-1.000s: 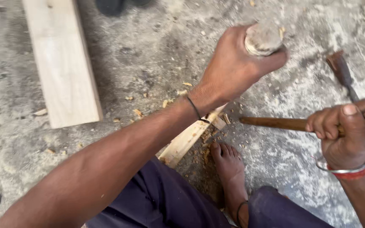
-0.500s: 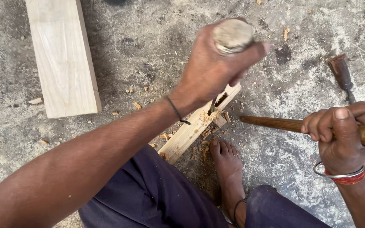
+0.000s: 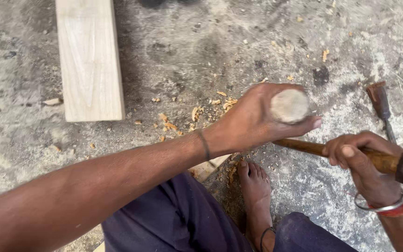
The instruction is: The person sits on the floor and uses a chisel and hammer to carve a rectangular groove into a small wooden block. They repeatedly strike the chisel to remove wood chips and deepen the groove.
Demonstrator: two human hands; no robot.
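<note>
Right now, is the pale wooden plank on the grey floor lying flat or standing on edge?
Flat: the pale wooden plank shows its broad face upward, resting on the grey floor.

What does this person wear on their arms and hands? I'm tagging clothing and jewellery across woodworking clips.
Both arms are bare, with no sleeves or gloves. The left hand has a thin dark band around its wrist. The right hand has a silver metal bangle at its wrist, with a red band right beside it. No rings or watch can be seen.
</note>
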